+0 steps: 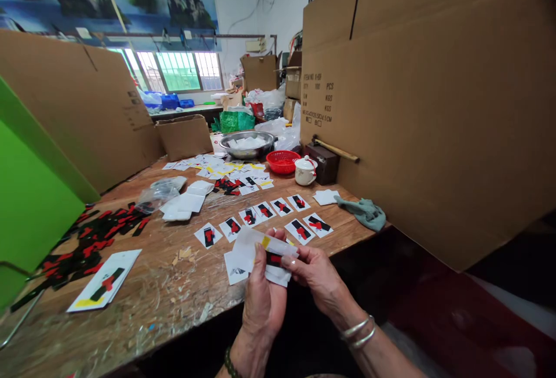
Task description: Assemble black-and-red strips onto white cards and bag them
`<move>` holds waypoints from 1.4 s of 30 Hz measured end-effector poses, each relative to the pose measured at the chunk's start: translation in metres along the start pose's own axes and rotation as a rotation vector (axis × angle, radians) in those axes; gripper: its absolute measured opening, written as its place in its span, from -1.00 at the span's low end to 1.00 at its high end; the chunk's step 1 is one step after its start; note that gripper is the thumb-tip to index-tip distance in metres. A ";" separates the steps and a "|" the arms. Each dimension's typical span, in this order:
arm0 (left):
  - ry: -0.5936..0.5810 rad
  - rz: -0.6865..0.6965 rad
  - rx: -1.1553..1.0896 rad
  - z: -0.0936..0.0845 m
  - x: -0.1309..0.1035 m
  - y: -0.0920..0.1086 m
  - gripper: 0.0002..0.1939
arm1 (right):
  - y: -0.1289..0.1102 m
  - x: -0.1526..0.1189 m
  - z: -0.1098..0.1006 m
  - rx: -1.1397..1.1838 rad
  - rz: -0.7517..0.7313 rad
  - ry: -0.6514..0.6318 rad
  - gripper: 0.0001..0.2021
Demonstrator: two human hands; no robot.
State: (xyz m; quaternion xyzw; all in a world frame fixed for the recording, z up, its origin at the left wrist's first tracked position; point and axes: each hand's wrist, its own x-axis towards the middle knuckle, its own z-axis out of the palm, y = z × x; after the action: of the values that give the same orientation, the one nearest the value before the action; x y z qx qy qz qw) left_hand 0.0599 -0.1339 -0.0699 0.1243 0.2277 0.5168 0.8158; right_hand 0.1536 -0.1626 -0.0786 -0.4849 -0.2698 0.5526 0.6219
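My left hand (266,303) is closed on a white paper packet (247,243) with a yellow patch, its thumb on top. My right hand (319,279) pinches the right side of the packet, where a black-and-red piece (273,259) shows; whether that piece lies inside or on top I cannot tell. Just behind my left hand, a white card (235,269) with a dark print lies at the table edge. Beyond my hands, several white cards (264,211) lie in a row, each bearing a black-and-red piece. Two more such cards (299,231) lie nearer my right hand.
Loose black and red strips (95,239) cover the table's left, beside a card stack (104,282). Further back are white packets (189,199), a metal basin (247,143), a red basket (283,161), a lidded cup (306,171) and a cloth (364,212). Large cardboard (425,106) walls the right.
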 end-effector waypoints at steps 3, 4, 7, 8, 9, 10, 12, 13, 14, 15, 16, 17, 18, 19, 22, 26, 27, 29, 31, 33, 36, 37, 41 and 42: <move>-0.007 -0.031 -0.016 0.002 -0.003 -0.001 -0.73 | 0.006 0.003 -0.003 0.019 -0.043 0.062 -0.60; 0.000 -0.035 -0.018 0.003 -0.004 -0.002 -0.74 | 0.008 0.004 -0.003 0.023 -0.057 0.068 -0.60; 0.045 -0.050 -0.018 0.005 -0.005 -0.006 -0.74 | 0.015 0.006 -0.004 0.019 -0.081 0.060 -0.60; 0.061 -0.057 -0.020 0.005 -0.005 -0.006 -0.74 | 0.015 0.006 -0.005 0.019 -0.073 0.053 -0.60; 0.076 -0.061 -0.021 0.005 -0.004 -0.006 -0.74 | 0.015 0.005 -0.006 0.019 -0.061 0.039 -0.59; 0.089 -0.061 -0.022 0.005 -0.004 -0.006 -0.73 | 0.014 0.004 -0.007 0.019 -0.049 0.015 -0.59; 0.108 -0.058 -0.028 0.004 -0.003 -0.005 -0.73 | 0.009 0.002 -0.009 0.005 -0.038 -0.059 -0.59; 0.112 -0.055 -0.031 0.004 -0.003 -0.004 -0.73 | 0.007 0.000 -0.010 -0.010 -0.044 -0.094 -0.59; 0.112 -0.051 -0.036 0.004 -0.003 -0.004 -0.73 | 0.004 -0.001 -0.011 -0.025 -0.051 -0.112 -0.59; 0.109 -0.050 -0.041 0.004 -0.003 -0.004 -0.73 | 0.003 -0.002 -0.011 -0.031 -0.056 -0.107 -0.60; 0.101 -0.054 -0.045 0.004 -0.004 -0.005 -0.72 | 0.002 -0.003 -0.011 -0.026 -0.059 -0.079 -0.61; 0.091 -0.060 -0.047 0.004 -0.004 -0.005 -0.72 | 0.002 -0.003 -0.011 -0.011 -0.063 -0.042 -0.61; 0.080 -0.065 -0.048 0.004 -0.005 -0.005 -0.71 | 0.003 -0.002 -0.012 0.014 -0.068 -0.006 -0.61; 0.072 -0.068 -0.047 0.005 -0.005 -0.005 -0.70 | 0.004 -0.002 -0.012 0.037 -0.073 0.022 -0.61; 0.077 -0.065 -0.035 0.006 -0.007 -0.005 -0.68 | 0.009 0.001 -0.013 0.058 -0.098 0.059 -0.59; 0.090 -0.108 -0.036 0.007 -0.007 -0.006 -0.67 | 0.011 0.004 -0.018 0.030 -0.146 0.072 -0.58; 0.091 -0.113 -0.038 0.007 -0.007 -0.006 -0.67 | 0.010 0.004 -0.020 0.025 -0.139 0.053 -0.59; 0.098 -0.102 -0.031 0.006 -0.006 -0.006 -0.68 | 0.006 0.002 -0.023 0.031 -0.097 -0.019 -0.62; 0.103 -0.082 -0.014 0.006 -0.006 -0.006 -0.69 | 0.001 0.000 -0.026 0.044 -0.058 -0.094 -0.61; 0.099 -0.074 0.001 0.005 -0.006 -0.006 -0.70 | -0.002 -0.001 -0.028 0.043 -0.058 -0.105 -0.60; 0.063 -0.064 0.020 0.002 -0.007 -0.006 -0.70 | -0.003 0.001 -0.030 0.018 -0.099 -0.034 -0.60; 0.041 -0.046 0.034 0.001 -0.007 -0.005 -0.70 | -0.003 0.002 -0.031 0.016 -0.109 -0.015 -0.60; -0.004 0.014 0.143 -0.006 -0.005 -0.001 -0.70 | -0.003 0.005 -0.035 0.017 -0.140 0.029 -0.58; 0.011 0.013 0.174 -0.007 -0.004 -0.001 -0.71 | -0.003 0.005 -0.036 0.009 -0.151 0.045 -0.58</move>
State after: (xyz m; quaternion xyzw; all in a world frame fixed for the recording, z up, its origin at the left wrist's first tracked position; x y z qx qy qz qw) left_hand 0.0555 -0.1383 -0.0753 0.1933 0.2756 0.5009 0.7973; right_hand 0.1880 -0.1683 -0.0911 -0.4728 -0.2891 0.4941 0.6699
